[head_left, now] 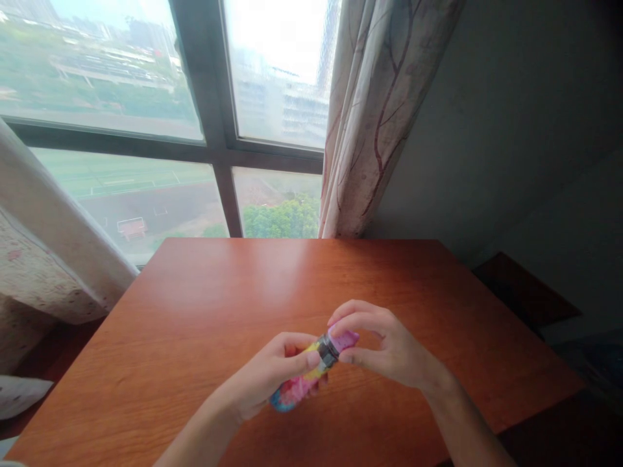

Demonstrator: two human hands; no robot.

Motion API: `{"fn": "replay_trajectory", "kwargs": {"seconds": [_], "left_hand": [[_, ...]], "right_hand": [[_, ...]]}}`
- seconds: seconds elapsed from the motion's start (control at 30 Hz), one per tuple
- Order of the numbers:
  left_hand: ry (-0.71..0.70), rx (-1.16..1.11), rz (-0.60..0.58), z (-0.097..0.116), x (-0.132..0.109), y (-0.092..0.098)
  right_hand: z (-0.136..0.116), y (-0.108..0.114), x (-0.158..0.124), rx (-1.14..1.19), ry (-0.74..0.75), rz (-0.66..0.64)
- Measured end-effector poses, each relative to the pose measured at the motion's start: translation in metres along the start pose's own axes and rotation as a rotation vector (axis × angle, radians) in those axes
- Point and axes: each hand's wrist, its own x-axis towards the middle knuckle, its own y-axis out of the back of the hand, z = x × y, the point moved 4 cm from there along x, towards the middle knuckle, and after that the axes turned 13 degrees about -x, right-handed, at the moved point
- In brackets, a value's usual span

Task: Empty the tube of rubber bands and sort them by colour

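Note:
A small multicoloured bottle (302,383) with pink, yellow and blue patches and a dark metallic neck is held above the wooden table (204,311). My left hand (265,376) is wrapped round the bottle's body. My right hand (384,347) pinches its pink cap (345,338) with thumb and fingers. The bottle lies tilted, cap end up and to the right. Both hands hover near the table's front middle.
A large window (195,117) is behind the table, with patterned curtains at the left (43,259) and right (374,117). A grey wall stands at the right. A dark lower surface (525,292) lies beside the table's right edge.

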Motion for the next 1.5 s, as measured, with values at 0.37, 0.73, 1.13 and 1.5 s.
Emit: {"fn": "replay_trajectory", "kwargs": {"seconds": [0.37,0.73,1.13,1.5], "left_hand": [[-0.356,0.958,0.275,0.008,0.006,-0.003],[-0.372,0.849,0.285,0.011,0.004,-0.001],[-0.315,0.584,0.223,0.01,0.006,0.005],[-0.312,0.722,0.192,0.008,0.007,-0.003]], "right_hand": [[0.044,-0.028,0.005,-0.331,-0.413,-0.052],[0.035,-0.006,0.003,0.0,-0.256,0.128],[0.028,-0.011,-0.008,-0.102,-0.203,-0.069],[0.029,-0.023,0.002,-0.227,-0.216,0.06]]}}
